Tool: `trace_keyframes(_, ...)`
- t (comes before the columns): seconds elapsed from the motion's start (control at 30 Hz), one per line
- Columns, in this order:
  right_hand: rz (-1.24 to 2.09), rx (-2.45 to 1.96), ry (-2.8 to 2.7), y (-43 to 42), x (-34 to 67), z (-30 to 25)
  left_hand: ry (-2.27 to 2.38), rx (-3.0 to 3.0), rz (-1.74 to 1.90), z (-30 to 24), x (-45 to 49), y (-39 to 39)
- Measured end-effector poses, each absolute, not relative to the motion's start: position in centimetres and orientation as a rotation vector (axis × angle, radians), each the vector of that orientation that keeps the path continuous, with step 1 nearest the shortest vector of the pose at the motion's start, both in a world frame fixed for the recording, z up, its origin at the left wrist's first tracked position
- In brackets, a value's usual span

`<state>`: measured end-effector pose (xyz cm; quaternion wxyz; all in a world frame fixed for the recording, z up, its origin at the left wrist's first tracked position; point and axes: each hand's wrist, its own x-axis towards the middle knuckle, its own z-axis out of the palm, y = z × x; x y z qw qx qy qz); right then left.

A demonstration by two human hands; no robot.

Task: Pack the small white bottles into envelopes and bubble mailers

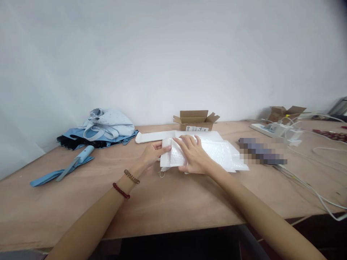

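Observation:
A sheet or pouch of clear bubble wrap (pixel 221 153) lies near the middle of the table, partly wrapped round something white whose kind I cannot make out. My left hand (pixel 153 153) pinches the left end of the bubble wrap between thumb and fingers. Spread over its top is my right hand (pixel 193 153), with the thumb at the near edge, gripping the wrap from above. A thin white loop (pixel 162 174) sticks out below the left end. Behind the bubble wrap lies a flat white box or flap (pixel 154 136).
An open cardboard box (pixel 196 122) stands against the wall. A blue umbrella (pixel 73 137), a pale cloth bag (pixel 111 122) and a blue strap (pixel 48 177) lie left. Right are a pixelated dark object (pixel 260 151), a power strip (pixel 273 130), cables (pixel 306 187) and another box (pixel 284 112).

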<state>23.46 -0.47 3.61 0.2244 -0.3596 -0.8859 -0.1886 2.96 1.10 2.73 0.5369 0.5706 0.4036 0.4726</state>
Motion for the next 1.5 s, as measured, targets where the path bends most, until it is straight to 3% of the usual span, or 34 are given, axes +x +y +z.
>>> trace_keyframes(0.17,-0.589,-1.053,-2.426,0.2,24.2,3.8,1.173,1.552,1.085,3.2,0.8,1.8)
trace_keyframes(0.37,-0.552,-1.125,-2.276,0.8,25.2,4.1,1.213,1.825,0.21,4.4,-0.6,0.6)
trace_keyframes(0.47,-0.514,-1.134,-2.238,1.0,25.4,4.1,1.209,1.851,0.031,4.0,-0.2,0.4)
trace_keyframes(0.67,-0.491,-1.227,-2.255,1.4,25.5,3.9,1.188,1.776,0.19,5.5,-1.8,0.6)
trace_keyframes(0.87,-0.442,-1.236,-2.312,1.6,25.3,3.5,1.33,1.961,0.809,6.2,-3.4,1.5)
trace_keyframes(1.03,-0.502,-1.145,-2.328,1.6,24.8,3.0,1.336,2.336,1.04,4.5,-0.5,1.5)
trace_keyframes(1.17,-0.492,-1.126,-2.272,1.7,25.0,3.0,1.249,2.187,1.302,4.6,0.9,1.0)
trace_keyframes(1.5,-0.473,-1.192,-2.147,1.9,25.4,3.2,1.502,2.236,0.621,2.7,-2.7,3.2)
